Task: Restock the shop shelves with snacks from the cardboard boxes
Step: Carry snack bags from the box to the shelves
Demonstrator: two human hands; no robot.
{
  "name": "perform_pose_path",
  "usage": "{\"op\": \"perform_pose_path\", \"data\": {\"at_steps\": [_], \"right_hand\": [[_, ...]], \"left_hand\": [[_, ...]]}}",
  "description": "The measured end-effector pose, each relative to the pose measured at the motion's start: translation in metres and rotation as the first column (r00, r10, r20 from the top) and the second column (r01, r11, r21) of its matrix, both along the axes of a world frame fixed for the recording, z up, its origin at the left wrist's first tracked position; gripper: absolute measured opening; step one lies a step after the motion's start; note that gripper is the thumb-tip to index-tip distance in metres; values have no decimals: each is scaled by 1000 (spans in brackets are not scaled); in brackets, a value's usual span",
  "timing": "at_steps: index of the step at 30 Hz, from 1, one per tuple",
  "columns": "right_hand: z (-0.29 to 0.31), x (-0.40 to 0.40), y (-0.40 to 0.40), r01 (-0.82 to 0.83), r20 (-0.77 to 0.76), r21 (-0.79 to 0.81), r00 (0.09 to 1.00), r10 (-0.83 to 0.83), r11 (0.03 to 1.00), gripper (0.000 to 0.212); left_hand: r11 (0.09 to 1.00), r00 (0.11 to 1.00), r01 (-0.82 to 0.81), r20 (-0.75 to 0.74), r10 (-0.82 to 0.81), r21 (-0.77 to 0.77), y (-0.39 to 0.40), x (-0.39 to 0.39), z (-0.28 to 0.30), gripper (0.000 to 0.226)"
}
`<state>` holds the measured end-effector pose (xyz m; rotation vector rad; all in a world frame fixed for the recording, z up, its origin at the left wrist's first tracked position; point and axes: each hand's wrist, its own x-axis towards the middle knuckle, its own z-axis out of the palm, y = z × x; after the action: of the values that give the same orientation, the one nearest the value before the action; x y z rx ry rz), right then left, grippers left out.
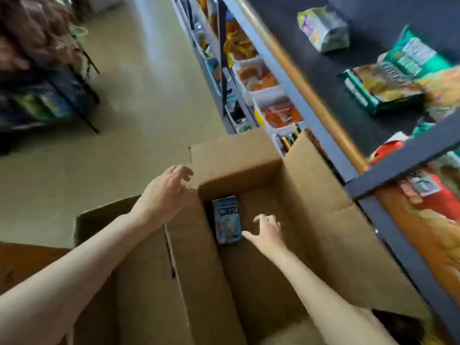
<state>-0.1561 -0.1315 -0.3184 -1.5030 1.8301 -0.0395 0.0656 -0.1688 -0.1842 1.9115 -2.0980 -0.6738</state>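
Observation:
An open cardboard box (323,200) stands on the floor in front of me, its flaps spread. One blue snack packet (227,219) lies at the bottom, against the left wall. My right hand (267,234) is down inside the box, fingers spread, just right of the packet and holding nothing. My left hand (165,192) hovers at the box's left rim with fingers loosely bent and empty. The dark shelf (388,168) to the right carries green snack bags (388,80) and a pale bag (323,28).
White bins (258,95) of orange snacks line the lower shelf behind the box. Red and orange bags (428,220) fill the shelf below at the right. A second cardboard box (99,220) sits to the left. A dark rack (44,95) stands across the beige floor.

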Motion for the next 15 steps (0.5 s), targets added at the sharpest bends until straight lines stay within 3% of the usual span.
{"op": "perform_pose_path", "data": {"at_steps": [4,8,12,15], "right_hand": [[-80,64,-32,12,-23,153,1000,-9,988,82],[-135,98,-53,53,-167,179,986,-22,982,86],[-145,93,-55,139,-157,181,981,-111,974,86],[-109,72,-49,305,-64,175,952,-298,936,93]], "left_hand": [[991,999,-47,-12,46,-122,-9,32,-33,30],[981,995,-92,-65,82,-173,-23,40,-62,28],[983,991,-62,-132,39,-174,-19,31,-74,29],[991,989,-19,-151,-2,-135,-6,21,-68,28]]}}
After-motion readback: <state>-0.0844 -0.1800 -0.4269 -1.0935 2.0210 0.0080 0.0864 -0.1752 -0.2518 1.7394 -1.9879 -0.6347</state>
